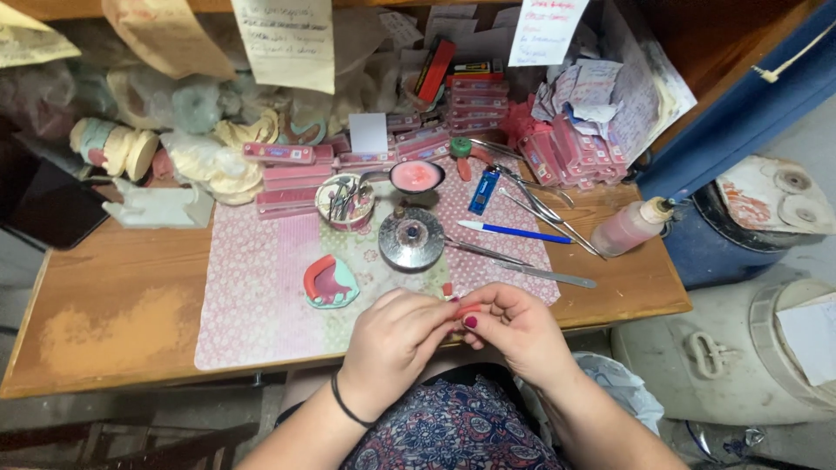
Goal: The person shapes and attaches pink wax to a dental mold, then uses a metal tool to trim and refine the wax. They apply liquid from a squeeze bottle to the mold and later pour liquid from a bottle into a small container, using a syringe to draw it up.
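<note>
**Both hands pinch a small pink wax piece at the bench edge**

Nearest us: patterned lap, then our left hand (394, 335) and right hand (515, 329), pressed together at the near edge of the wooden bench (113, 296). Both are closed, fingertips pinching a small pink-red wax piece (468, 308); mostly hidden, so its shape is unclear. We judge it light, soft, easily dented: hold it by the ends with fingertip pressure only.

Just beyond on the floral mat (252, 296): a pink-and-teal dental model (329, 283), a round metal burner (411, 238), a cup of tools (344, 200), a small bowl of pink wax (416, 176). To the right, apart: blue-handled tool (514, 231), metal spatula (544, 275), squeeze bottle (629, 228). Pink boxes (475, 104) and plaster casts (209, 165) crowd the back. Tight, cluttered space; white tubs (740, 357) stand on the floor to the right.
</note>
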